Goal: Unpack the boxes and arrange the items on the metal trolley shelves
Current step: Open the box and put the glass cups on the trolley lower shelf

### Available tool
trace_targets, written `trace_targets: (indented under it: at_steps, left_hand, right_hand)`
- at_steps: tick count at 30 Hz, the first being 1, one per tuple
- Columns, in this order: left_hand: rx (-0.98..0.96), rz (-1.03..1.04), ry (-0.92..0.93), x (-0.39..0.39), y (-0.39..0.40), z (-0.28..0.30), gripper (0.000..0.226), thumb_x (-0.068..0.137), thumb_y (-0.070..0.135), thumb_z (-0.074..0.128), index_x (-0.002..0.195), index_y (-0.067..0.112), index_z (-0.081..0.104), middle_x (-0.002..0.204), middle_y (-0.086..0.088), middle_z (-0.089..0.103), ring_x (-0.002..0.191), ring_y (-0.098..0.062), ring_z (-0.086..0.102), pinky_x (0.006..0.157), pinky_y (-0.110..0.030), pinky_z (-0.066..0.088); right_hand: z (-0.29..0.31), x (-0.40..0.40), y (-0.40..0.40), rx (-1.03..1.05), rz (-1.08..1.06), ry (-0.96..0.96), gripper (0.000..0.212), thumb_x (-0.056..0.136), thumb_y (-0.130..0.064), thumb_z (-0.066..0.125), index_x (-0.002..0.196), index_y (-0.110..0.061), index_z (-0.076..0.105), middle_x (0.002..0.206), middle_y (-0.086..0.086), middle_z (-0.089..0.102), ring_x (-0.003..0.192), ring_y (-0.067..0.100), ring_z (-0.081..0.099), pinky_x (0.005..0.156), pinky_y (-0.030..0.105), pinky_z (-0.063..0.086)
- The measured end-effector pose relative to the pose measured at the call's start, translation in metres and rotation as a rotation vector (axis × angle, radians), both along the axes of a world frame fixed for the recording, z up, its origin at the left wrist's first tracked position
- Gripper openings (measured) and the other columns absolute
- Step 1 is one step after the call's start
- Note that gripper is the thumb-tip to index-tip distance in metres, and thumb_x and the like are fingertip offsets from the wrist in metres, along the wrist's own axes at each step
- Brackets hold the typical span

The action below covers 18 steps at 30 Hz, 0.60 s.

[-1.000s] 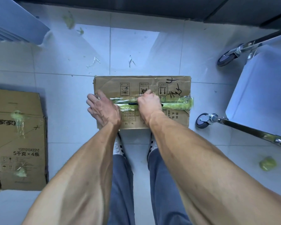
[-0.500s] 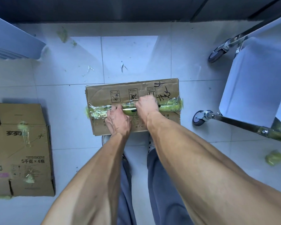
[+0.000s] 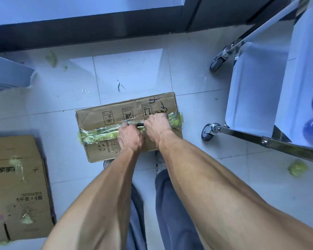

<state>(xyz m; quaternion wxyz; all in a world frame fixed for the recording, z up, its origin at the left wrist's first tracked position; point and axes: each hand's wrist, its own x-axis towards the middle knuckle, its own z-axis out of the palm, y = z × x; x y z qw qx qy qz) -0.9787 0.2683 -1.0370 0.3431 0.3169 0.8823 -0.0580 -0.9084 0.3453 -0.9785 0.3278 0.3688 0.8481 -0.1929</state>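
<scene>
A sealed cardboard box (image 3: 126, 121) lies flat on the pale tiled floor (image 3: 134, 73), straight ahead of the person and just beyond the toes of their shoes. A band of crumpled green-tinted tape (image 3: 99, 136) runs across its lid from the left edge to the right. Both hands sit side by side on that band. The right hand (image 3: 156, 123) is a closed fist near the right end of the tape, gripping a thin dark tool (image 3: 139, 124) whose short visible part pokes out leftward along the seam — what kind of tool it is cannot be told. The left hand (image 3: 129, 135) lies just beside it, fingers bent down onto the tape; whether they pinch the tape or only press on it cannot be told. To the right stands the metal trolley (image 3: 260, 83), with two castor wheels and blue rounded items on a shelf at the frame's edge. At far left, well apart, is a second cardboard box (image 3: 18, 184) with printed lettering and green tape scraps. A green tape wad (image 3: 297, 167) lies on the floor near the trolley — smaller scraps dot the tiles farther off.
</scene>
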Motion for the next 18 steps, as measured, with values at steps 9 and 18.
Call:
trace_targets:
  at_steps: [9, 18]
  left_hand:
    - [-0.012, -0.086, 0.021, 0.002, -0.003, -0.012, 0.030, 0.097, 0.011, 0.045, 0.116, 0.013, 0.067, 0.099, -0.005, 0.042, 0.102, -0.029, 0.052, 0.069, -0.035, 0.041]
    - [-0.071, 0.047, -0.021, 0.028, -0.005, -0.009, 0.030, 0.094, 0.011, 0.047, 0.124, 0.011, 0.052, 0.142, -0.014, 0.035, 0.130, -0.032, 0.034, 0.090, -0.044, 0.043]
  right_hand:
    - [-0.008, 0.002, -0.013, 0.041, -0.025, -0.037, 0.025, 0.096, -0.016, 0.040, 0.074, -0.020, 0.052, 0.070, 0.000, 0.046, 0.081, 0.018, 0.045, 0.077, 0.036, 0.032]
    - [-0.006, 0.012, -0.011, -0.002, -0.279, -0.005, 0.036, 0.099, -0.010, 0.042, 0.063, -0.014, 0.043, 0.059, 0.000, 0.037, 0.066, 0.018, 0.050, 0.062, 0.028, 0.044]
